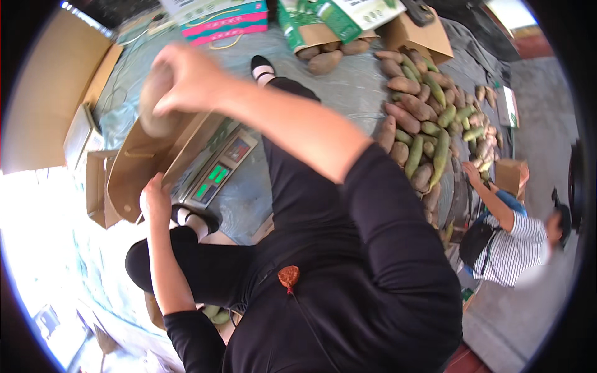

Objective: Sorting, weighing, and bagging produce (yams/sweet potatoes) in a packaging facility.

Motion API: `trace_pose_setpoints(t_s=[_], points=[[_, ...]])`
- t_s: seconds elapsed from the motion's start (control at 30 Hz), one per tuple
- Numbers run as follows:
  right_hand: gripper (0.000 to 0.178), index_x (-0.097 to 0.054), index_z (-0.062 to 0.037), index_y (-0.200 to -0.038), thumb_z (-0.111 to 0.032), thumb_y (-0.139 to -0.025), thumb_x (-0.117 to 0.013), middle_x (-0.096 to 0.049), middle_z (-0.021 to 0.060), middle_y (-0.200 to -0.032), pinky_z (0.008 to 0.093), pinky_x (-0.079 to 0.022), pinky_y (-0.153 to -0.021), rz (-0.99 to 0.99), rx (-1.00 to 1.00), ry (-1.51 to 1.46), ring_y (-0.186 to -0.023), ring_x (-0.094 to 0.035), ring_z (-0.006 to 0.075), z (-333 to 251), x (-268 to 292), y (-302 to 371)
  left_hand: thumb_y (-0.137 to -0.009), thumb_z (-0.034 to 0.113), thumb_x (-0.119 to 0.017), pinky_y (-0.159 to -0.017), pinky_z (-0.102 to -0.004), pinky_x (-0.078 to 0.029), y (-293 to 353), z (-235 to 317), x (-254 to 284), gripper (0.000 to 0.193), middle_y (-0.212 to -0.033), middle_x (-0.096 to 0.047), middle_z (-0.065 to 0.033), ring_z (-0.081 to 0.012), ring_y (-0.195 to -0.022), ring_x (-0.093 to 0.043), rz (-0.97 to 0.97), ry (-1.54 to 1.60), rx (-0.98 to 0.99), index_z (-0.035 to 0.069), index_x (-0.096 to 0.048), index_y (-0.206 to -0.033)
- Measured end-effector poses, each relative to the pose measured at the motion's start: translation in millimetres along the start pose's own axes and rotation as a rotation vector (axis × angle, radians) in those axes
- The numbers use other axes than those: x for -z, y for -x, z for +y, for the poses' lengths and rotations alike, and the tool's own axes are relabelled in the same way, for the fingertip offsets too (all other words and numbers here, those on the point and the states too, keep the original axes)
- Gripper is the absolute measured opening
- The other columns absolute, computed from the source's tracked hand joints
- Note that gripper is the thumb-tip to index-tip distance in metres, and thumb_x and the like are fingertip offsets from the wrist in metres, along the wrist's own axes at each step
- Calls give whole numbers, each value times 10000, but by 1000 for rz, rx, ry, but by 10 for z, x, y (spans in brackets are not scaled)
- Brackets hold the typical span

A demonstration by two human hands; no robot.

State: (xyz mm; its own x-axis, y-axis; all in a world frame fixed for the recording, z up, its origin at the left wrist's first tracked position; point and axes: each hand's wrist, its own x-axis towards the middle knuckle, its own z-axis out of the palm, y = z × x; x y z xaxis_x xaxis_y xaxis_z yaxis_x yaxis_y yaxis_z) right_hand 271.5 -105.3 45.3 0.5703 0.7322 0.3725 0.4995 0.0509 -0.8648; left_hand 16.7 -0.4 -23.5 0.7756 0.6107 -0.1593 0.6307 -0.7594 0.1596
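My right hand [186,78] reaches far forward and grips a blurred tan tuber [151,105] above an open brown cardboard box [134,165]. The box rests on a flat weighing scale [219,171] with green lit displays. Lower down, my left hand [155,199] holds the near edge of the box. My black-clothed legs and black shoes lie around the scale on a grey ground sheet.
A long heap of brown tubers and green vegetables [423,124] lies to the right. Another person in a striped shirt [516,245] reaches into it. Cartons [323,22] stand at the far side, a pink and teal box [227,22] beside them, and large cardboard [50,99] at left.
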Motion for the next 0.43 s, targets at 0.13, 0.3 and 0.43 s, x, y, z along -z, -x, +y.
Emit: trace_pose_setpoints(t_s=[0.13,0.3,0.43], points=[[523,-628,-59,-933,-193,-466,-823,-639,158,-917,398,-517,-756,-237,-238,217,-862,-633,307,328,-1051,28,-741,42,-632,-724,-437,-470,-40,153,-37,217,-894,-622,-201,-379,-859,-599,-13,41,-39,36,-606,-956],[529,-646,-45,-958,-145,-482,-853,-618,167,-1037,377,-535,-790,-476,-496,336,-996,-607,315,377,-1860,48,-724,4,-618,-707,-438,-471,-16,-72,-198,215,-869,-617,-197,-386,-830,-597,34,61,-57,7,-598,-937],[597,-649,-68,-1075,-124,-518,-859,-595,112,-1195,391,-535,-826,-749,-771,216,-1078,-582,312,428,-2016,-85,-744,34,-631,-722,-418,-481,-10,-20,-122,240,-882,-618,-212,-370,-848,-610,-63,85,52,15,-610,-982]])
